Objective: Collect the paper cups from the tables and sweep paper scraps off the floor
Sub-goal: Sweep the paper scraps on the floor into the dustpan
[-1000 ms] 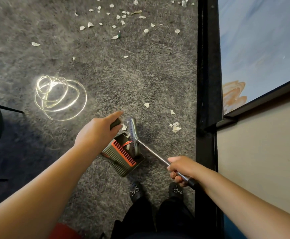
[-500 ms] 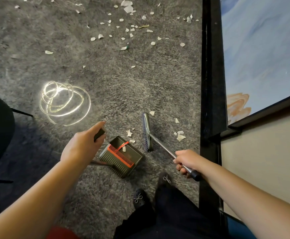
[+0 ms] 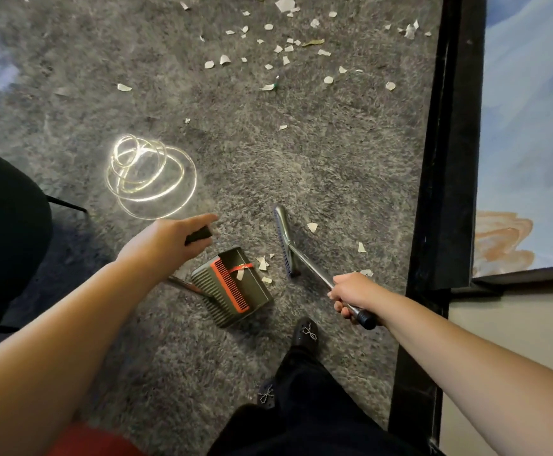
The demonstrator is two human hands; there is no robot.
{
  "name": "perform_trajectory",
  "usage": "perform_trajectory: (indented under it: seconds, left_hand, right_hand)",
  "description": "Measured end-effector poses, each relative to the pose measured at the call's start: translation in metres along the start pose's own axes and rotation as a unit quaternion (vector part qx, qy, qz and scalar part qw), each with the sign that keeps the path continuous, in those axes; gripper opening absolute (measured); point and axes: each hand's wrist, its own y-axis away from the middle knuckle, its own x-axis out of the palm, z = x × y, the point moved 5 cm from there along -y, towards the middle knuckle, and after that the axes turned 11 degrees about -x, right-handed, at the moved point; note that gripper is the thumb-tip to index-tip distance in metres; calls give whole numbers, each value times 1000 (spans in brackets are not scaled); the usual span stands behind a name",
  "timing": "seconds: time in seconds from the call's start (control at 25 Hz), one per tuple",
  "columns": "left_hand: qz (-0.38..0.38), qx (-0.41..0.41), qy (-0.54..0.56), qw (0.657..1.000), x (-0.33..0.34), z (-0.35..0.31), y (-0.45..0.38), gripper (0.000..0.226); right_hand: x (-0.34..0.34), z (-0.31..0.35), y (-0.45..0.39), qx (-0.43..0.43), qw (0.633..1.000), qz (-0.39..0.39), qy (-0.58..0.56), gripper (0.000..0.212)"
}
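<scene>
On the grey carpet (image 3: 317, 166) between the two hands sits the dustpan (image 3: 235, 287), mouth towards the upper right, a few paper scraps (image 3: 263, 263) just beyond its lip. Left hand (image 3: 166, 241) curls round the dustpan's dark handle grip (image 3: 198, 234). Right hand (image 3: 354, 292) grips the broom handle (image 3: 314, 269) near its black end cap; the shaft runs up-left to the broom head (image 3: 283, 240) (long axis roughly upright in view), bristles facing the dustpan.

Mottled grey carpet (image 3: 268, 166), white paper scraps (image 3: 288, 47), olive dustpan (image 3: 235, 287) with red comb (image 3: 230, 286), black shoes (image 3: 306, 335)
</scene>
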Motion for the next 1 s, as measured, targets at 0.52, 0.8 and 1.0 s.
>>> perform_trajectory:
  seconds: [0.52, 0.8, 1.0]
  left_hand:
    - [17, 37, -32, 999, -13, 11, -48, 51]
    - [37, 40, -3, 998, -18, 32, -36, 48]
    - [48, 78, -7, 996, -25, 35, -40, 50]
  right_hand:
    - [79, 23, -19, 29, 995, 83, -41, 46]
    - [118, 24, 28, 28, 992, 18, -125, 54]
    - [114, 25, 40, 24, 984, -39, -173, 53]
